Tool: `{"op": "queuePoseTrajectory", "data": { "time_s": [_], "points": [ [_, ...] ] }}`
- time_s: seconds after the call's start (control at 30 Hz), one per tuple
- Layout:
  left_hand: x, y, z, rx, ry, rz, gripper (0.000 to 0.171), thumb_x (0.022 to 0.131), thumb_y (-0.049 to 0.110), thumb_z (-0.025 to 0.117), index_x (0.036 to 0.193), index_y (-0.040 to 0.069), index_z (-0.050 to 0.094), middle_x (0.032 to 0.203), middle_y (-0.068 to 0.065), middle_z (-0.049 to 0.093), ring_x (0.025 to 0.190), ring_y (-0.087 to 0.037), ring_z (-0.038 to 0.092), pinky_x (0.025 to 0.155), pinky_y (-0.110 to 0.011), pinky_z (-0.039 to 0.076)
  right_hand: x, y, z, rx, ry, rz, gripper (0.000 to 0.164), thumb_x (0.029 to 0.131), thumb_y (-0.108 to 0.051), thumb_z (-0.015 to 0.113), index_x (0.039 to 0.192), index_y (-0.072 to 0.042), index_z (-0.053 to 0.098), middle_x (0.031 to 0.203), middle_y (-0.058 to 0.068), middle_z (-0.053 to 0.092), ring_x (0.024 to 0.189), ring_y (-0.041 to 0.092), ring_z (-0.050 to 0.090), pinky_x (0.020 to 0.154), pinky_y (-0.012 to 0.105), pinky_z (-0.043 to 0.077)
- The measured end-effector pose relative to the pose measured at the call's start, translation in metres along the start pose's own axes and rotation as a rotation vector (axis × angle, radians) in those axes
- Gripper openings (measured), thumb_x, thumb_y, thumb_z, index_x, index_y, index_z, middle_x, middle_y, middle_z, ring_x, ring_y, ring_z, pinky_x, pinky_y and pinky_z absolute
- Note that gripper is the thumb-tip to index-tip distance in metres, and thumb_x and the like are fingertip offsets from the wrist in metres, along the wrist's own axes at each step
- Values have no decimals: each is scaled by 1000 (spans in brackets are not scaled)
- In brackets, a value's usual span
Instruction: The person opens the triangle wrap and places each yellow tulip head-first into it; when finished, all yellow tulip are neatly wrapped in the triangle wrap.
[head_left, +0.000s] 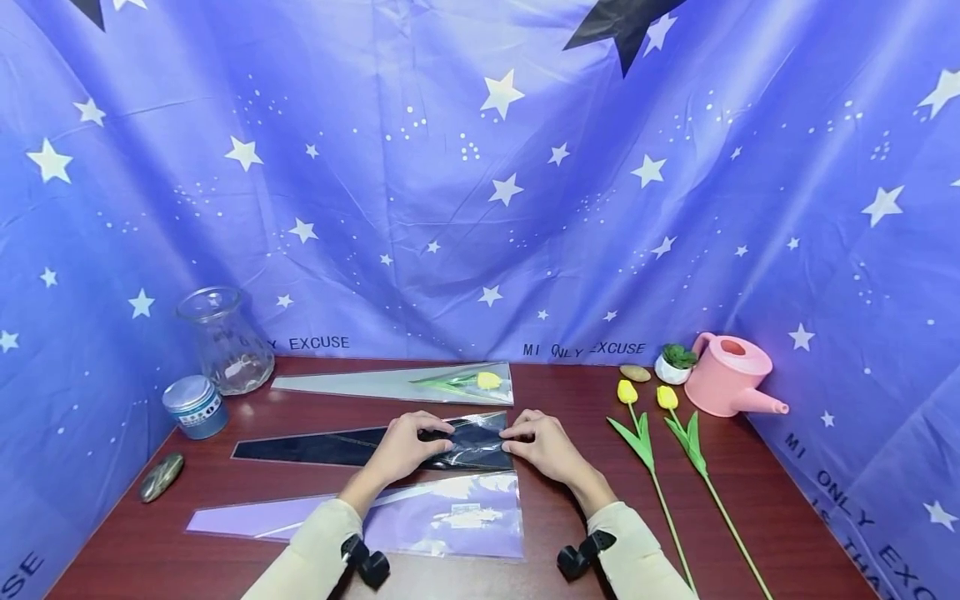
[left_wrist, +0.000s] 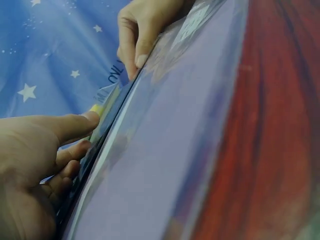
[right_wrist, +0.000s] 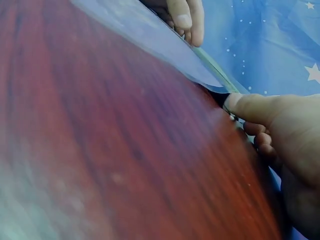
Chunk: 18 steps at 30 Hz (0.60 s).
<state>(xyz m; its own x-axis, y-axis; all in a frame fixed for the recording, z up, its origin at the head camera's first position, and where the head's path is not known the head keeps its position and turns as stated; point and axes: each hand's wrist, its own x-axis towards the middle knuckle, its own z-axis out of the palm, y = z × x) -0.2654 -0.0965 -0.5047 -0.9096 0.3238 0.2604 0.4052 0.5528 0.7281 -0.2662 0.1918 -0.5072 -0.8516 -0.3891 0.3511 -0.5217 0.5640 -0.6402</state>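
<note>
A black tapered flower sleeve (head_left: 315,447) with a clear front lies across the middle of the table. My left hand (head_left: 411,444) rests on it from the left, thumb and fingers apart on its surface. At the sleeve's wide right end, my right hand (head_left: 546,448) pinches the edge with thumb and fingertips. In the right wrist view the right thumb (right_wrist: 245,106) lies over the dark edge. Nearer to me lies a purple sleeve (head_left: 420,521), partly under my left forearm. Behind, a pale sleeve (head_left: 337,385) holds a yellow tulip (head_left: 488,381).
Two yellow tulips with long stems, one (head_left: 643,450) and another (head_left: 692,450), lie at the right. A pink watering can (head_left: 723,379), a potted succulent (head_left: 675,364) and a stone (head_left: 635,372) stand behind. On the left are a glass vase (head_left: 236,358), a blue jar (head_left: 195,408) and a dark stone (head_left: 162,477).
</note>
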Motion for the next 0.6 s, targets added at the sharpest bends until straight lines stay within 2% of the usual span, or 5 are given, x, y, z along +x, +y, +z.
{"op": "queuePoseTrajectory", "data": {
  "time_s": [0.13,0.27,0.47,0.6],
  "points": [
    [2,0,3,39,20,5,23,84,27,86,107,25,82,107,11,76,101,-15,65,90,-36,51,1,0,1,-26,30,-35,10,86,-13,83,95,-16,86,88,-11,72,88,5,63,78,23,52],
    [2,0,5,55,14,-14,26,84,28,86,110,27,82,108,12,75,98,-12,60,88,-36,48,2,0,1,-4,85,-45,9,84,-9,84,90,-16,85,86,-11,72,80,1,60,70,20,50],
    [1,1,5,75,30,-19,20,85,27,86,105,30,82,106,14,75,91,-9,57,84,-31,46,6,-4,1,99,143,12,8,86,-11,84,87,-19,83,84,-9,70,72,3,54,63,18,44],
    [1,0,4,65,56,9,17,87,25,84,104,29,83,105,14,76,95,-11,63,86,-32,50,7,-8,1,144,168,32,8,86,-8,83,88,-17,83,84,-5,70,72,6,53,64,18,43]
  ]
}}
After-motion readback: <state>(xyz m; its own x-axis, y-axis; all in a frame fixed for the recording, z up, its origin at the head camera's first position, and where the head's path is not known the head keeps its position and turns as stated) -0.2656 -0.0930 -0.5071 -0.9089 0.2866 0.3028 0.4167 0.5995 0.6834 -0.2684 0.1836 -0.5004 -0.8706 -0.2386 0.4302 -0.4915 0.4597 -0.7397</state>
